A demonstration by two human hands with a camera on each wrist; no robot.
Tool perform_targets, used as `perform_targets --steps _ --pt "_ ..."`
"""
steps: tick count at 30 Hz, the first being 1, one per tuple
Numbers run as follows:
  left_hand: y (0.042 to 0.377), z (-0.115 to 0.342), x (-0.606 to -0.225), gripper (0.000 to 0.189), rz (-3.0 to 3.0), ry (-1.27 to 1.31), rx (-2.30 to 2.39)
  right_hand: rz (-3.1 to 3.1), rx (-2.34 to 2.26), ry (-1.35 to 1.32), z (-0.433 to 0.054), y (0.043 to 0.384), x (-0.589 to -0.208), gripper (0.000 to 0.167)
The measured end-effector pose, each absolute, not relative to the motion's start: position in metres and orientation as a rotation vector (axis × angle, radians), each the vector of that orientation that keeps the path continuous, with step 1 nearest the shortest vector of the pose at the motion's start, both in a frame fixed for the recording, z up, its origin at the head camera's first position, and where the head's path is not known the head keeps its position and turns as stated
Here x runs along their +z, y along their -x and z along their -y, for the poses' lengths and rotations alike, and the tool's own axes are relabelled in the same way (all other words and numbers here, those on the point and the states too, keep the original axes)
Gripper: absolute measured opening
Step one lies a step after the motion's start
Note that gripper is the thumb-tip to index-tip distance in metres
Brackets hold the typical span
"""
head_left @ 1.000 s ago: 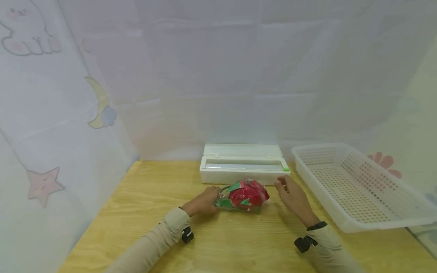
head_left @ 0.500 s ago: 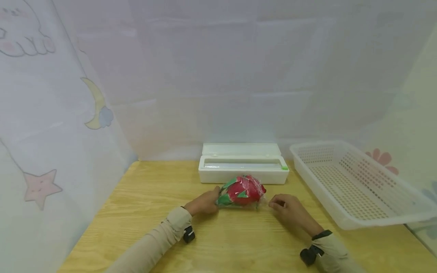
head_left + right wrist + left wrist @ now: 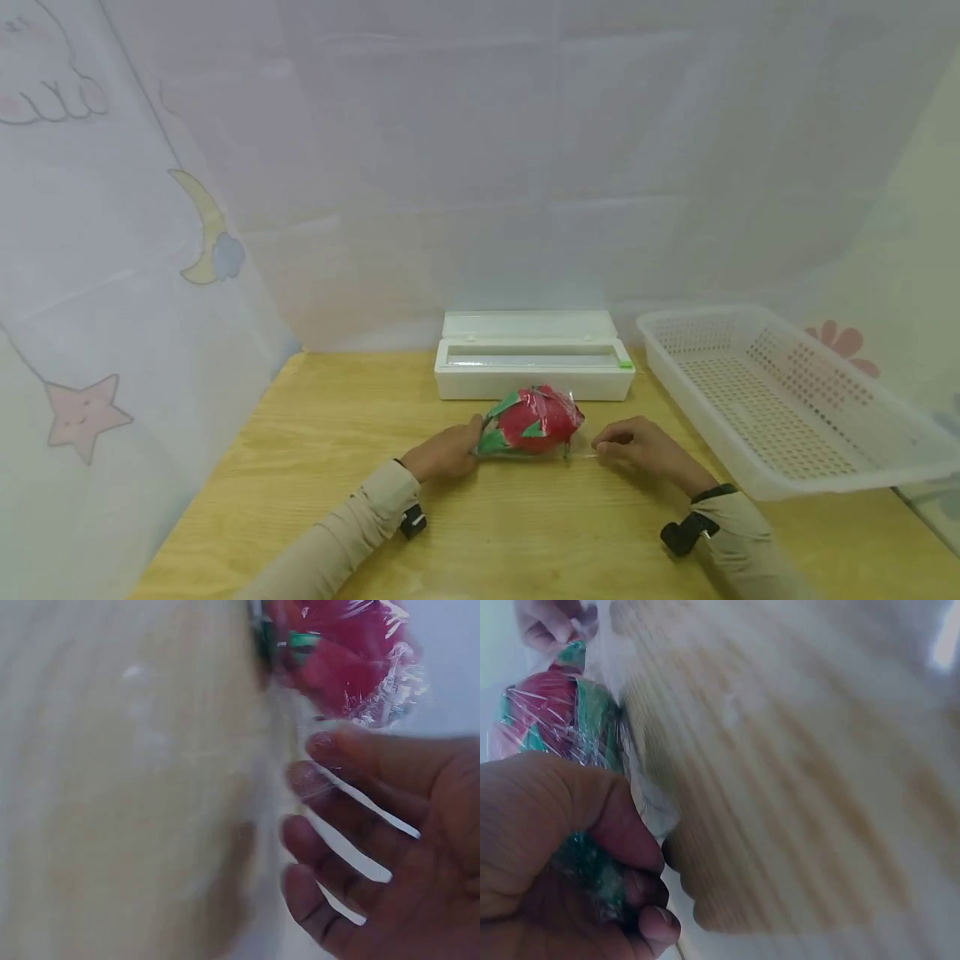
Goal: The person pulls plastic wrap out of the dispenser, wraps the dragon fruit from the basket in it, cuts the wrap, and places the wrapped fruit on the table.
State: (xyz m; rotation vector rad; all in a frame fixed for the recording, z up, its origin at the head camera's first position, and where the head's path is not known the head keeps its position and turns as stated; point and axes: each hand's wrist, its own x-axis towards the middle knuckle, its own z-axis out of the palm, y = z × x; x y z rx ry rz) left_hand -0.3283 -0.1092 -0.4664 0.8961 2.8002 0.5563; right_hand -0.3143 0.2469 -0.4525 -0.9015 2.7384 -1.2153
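A red and green dragon fruit [image 3: 538, 419] in clear cling film lies on the wooden table, in front of a white box. My left hand [image 3: 448, 450] grips its left end; in the left wrist view the thumb and fingers [image 3: 641, 832] curl around the green, film-covered end. At the other end, my right hand [image 3: 645, 450] pinches a thin tail of cling film [image 3: 587, 455] between thumb and fingertips, a little apart from the fruit. The right wrist view shows the film reaching the fingers [image 3: 311, 780], while the shiny wrap [image 3: 390, 697] covers the fruit above them.
The white cling film box [image 3: 532, 384] stands behind the fruit with its lid [image 3: 528, 323] raised, a film roll inside and a green slider at its right end. A white perforated plastic basket [image 3: 693, 421] sits at the right. Behind the table [image 3: 480, 533] hangs a pale cloth.
My right hand has come down from beside the box to the fruit's right end and taken hold of the film there. My left hand keeps its grip.
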Motion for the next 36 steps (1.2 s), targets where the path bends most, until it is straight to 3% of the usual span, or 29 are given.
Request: perform_targets --steps 7,12,16,27,36 --pt "0.328 0.108 -0.465 0.048 -2.822 -0.892 0.538 -2.979 -1.394 0.586 -0.206 0.320 -0.426 0.031" --pt "0.329 0.107 -0.464 0.053 -2.817 -0.873 0.522 -3.071 -1.496 0.473 -0.184 0.326 -0.429 0.020" --pt "0.326 0.107 -0.463 0.052 -2.814 -0.857 0.517 -3.017 -1.633 0.436 -0.180 0.326 -0.429 0.014" --pt "0.325 0.110 -0.463 0.044 -2.819 -0.881 0.511 -2.487 -1.995 0.054 -0.173 0.326 -0.424 0.020" --pt "0.326 0.108 -0.461 0.049 -2.823 -0.909 0.464 -2.454 -1.999 0.020 -0.177 0.337 -0.419 0.026"
